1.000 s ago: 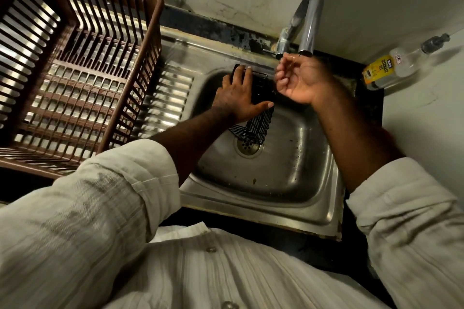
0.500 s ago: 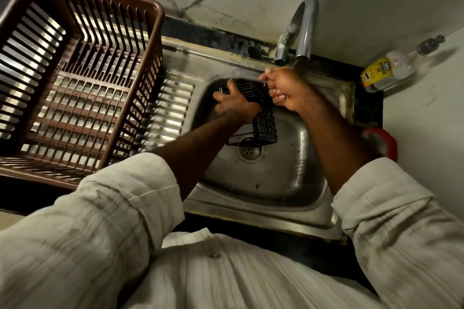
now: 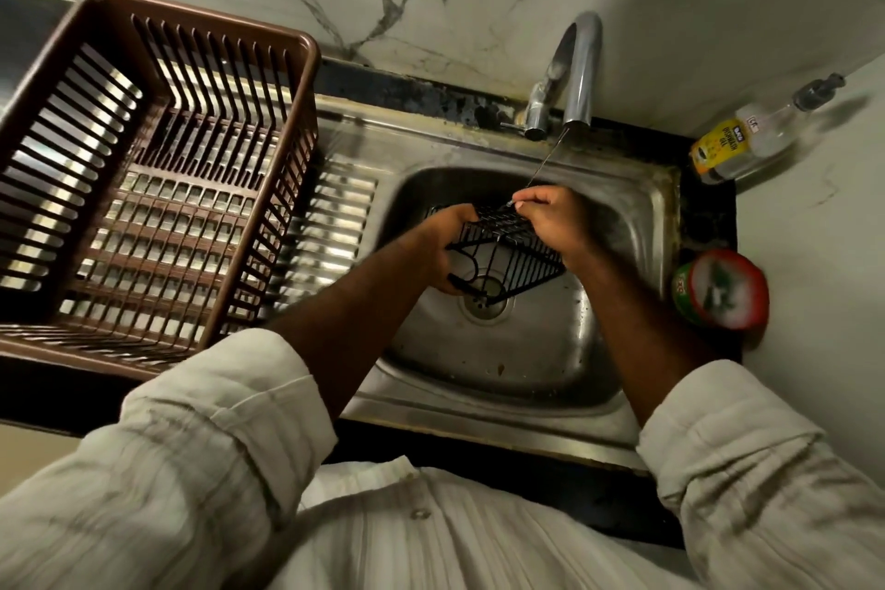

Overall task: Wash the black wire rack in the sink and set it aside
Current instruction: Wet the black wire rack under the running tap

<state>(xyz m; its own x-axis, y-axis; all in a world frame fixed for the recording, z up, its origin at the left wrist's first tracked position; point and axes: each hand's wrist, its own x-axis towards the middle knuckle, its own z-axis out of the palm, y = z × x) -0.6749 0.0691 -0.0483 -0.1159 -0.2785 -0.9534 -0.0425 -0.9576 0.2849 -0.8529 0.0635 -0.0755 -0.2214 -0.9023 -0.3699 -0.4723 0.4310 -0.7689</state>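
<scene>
The black wire rack (image 3: pixel 512 249) hangs tilted over the drain inside the steel sink (image 3: pixel 641 225). My left hand (image 3: pixel 448 244) grips its left edge, fingers curled round the wires. My right hand (image 3: pixel 550 218) grips the rack's upper right side. A thin stream of water runs from the chrome tap (image 3: pixel 577 72) down onto my right hand's fingers and the rack's top. Both palms hide parts of the rack.
A brown slatted plastic dish basket (image 3: pixel 158 187) stands on the ribbed drainboard (image 3: pixel 335 225) to the left. A dishwash gel bottle (image 3: pixel 752 134) lies at the back right. A red and green round tub (image 3: pixel 718 290) sits on the sink's right edge.
My right hand came down from under the tap and took hold of the rack. My left hand went from lying flat on the rack to gripping its edge. The rack is lifted and tilted.
</scene>
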